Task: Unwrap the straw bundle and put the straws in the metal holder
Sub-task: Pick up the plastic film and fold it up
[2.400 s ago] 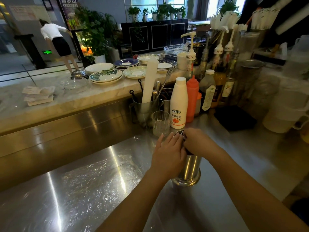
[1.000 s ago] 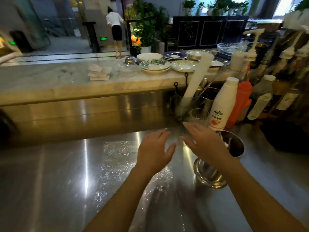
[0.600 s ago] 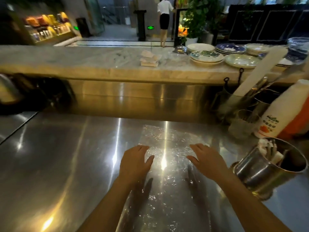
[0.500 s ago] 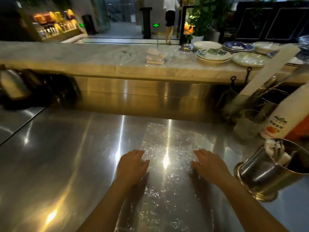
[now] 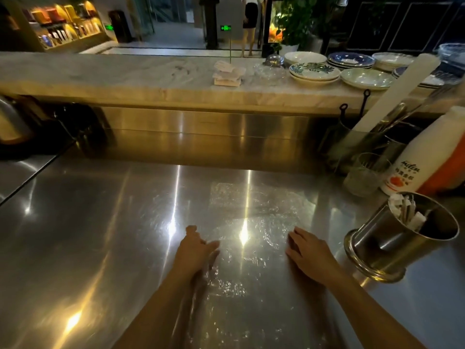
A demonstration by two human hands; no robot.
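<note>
A sheet of clear plastic wrap (image 5: 254,215) lies flat on the steel counter (image 5: 88,235). My left hand (image 5: 195,250) rests on its left edge and my right hand (image 5: 308,253) on its right edge, both palm down with fingers together. I cannot tell whether either hand pinches the film. The metal holder (image 5: 392,244) stands to the right of my right hand, tilted in this wide view. Wrapped straws (image 5: 406,211) stick up inside it.
Behind the holder stand a white bottle (image 5: 425,152), an orange bottle (image 5: 450,170), a small glass (image 5: 364,172) and a tool container with a white roll (image 5: 395,94). Plates (image 5: 314,71) and napkins (image 5: 227,74) sit on the marble ledge. A person stands far behind.
My hands left the holder, swung left to the plastic wrap and settled on its two side edges, sliding slightly toward me. The view turned left with them.
</note>
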